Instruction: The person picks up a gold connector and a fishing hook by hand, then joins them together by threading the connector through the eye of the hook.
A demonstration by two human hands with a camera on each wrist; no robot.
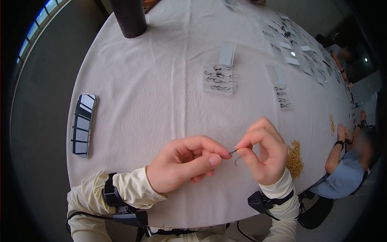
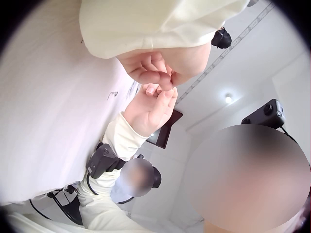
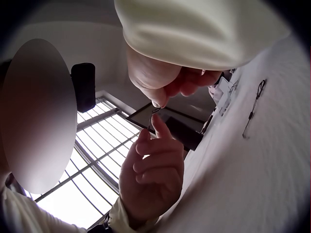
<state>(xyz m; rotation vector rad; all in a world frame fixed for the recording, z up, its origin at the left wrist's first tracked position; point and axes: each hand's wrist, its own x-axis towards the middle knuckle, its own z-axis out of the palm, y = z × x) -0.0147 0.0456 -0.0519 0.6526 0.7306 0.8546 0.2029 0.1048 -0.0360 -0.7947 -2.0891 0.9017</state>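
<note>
Near the table's front edge, a thin dark cord (image 1: 232,152) stretches between the fingertips of both hands. My right hand (image 1: 264,151) pinches one end of it between thumb and index finger. Thumb and index finger of my left hand (image 1: 185,161) hold the other end, and the left fingertips partly hide it. In the right wrist view, a small loop of the cord (image 3: 155,110) shows at the right fingertips. Another dark looped cord (image 3: 255,107) lies on the tablecloth below my hands.
Ahead, a clear open box (image 1: 217,86) contains several dark looped cords; a similar box (image 1: 283,97) lies farther right. A pile of small golden pieces (image 1: 295,159) sits beside my right hand. A phone (image 1: 83,125) lies left, a dark cylinder (image 1: 129,18) stands behind. Another person (image 1: 342,169) sits at right.
</note>
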